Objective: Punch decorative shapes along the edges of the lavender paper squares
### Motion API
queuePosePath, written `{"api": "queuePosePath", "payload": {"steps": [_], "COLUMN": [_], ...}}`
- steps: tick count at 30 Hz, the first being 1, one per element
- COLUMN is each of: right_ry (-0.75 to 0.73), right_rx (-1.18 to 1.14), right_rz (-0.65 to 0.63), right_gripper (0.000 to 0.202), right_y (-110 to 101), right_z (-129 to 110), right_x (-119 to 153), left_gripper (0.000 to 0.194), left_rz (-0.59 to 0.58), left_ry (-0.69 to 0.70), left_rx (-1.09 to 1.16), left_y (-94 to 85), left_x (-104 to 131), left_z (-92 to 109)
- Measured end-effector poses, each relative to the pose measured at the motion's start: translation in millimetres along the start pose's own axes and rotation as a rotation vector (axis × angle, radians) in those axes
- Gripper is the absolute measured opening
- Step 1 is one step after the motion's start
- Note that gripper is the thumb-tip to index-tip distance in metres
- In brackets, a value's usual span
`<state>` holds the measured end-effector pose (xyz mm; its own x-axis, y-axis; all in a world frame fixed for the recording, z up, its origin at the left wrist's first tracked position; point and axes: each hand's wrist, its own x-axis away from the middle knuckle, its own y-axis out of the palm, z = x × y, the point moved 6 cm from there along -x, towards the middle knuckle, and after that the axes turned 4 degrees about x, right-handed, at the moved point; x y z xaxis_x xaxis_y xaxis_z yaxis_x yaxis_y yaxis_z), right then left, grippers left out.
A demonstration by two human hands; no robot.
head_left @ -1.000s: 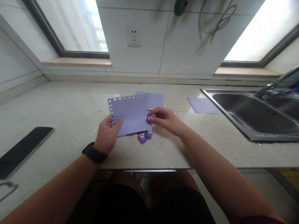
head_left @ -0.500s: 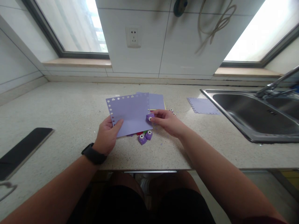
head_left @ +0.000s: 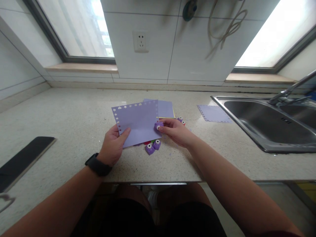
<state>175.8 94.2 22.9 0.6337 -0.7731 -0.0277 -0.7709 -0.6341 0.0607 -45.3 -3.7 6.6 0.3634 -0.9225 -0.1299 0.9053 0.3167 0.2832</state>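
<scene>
A purple sheet of paper [head_left: 138,121] with small cut-out shapes along its top and side edges is held above the counter. My left hand [head_left: 115,141] pinches its lower left side, thumb on top. My right hand [head_left: 176,131] is closed on a purple craft punch [head_left: 158,126] that sits at the sheet's right edge. Below the sheet, two more purple punches [head_left: 153,146] lie on the counter, with red and green pieces partly hidden behind them. Beyond my right hand lie a few other small punches [head_left: 181,120], partly covered.
Behind the held sheet rests a stack of purple and yellow paper [head_left: 166,108]. Another edge-punched purple sheet [head_left: 214,113] lies beside the steel sink [head_left: 249,115]. A dark flat slab [head_left: 26,161] is at the left. The counter's front edge [head_left: 158,181] runs near my legs.
The view has tilted up slightly, so everything sits a little lower. My hands, the sheet and the punch keep nearly the same positions relative to each other.
</scene>
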Motion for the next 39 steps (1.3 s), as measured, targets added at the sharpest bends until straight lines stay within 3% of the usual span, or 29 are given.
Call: {"api": "queuePosePath", "payload": {"steps": [8, 24, 34, 39], "right_ry": [-0.003, 0.018, 0.02, -0.006], "right_rx": [0.036, 0.019, 0.058, 0.119], "right_rz": [0.018, 0.009, 0.037, 0.017], "right_gripper": [0.03, 0.021, 0.039, 0.031], "right_y": [-1.7, 0.2, -2.2, -0.1], "right_z": [1.6, 6.8, 1.2, -3.3], "right_x": [-1.1, -2.7, 1.1, 1.9], "left_gripper": [0.043, 0.045, 0.046, 0.046], "left_rz": [0.0, -0.004, 0.011, 0.011], "left_ry": [0.003, 0.012, 0.011, 0.009], "left_rx": [-0.003, -0.016, -0.033, -0.032], "left_y": [-1.0, -0.7, -1.2, -2.1], "left_x": [-0.5, -0.4, -0.4, -0.7], "left_z": [-0.8, -0.4, 0.0, -0.6]}}
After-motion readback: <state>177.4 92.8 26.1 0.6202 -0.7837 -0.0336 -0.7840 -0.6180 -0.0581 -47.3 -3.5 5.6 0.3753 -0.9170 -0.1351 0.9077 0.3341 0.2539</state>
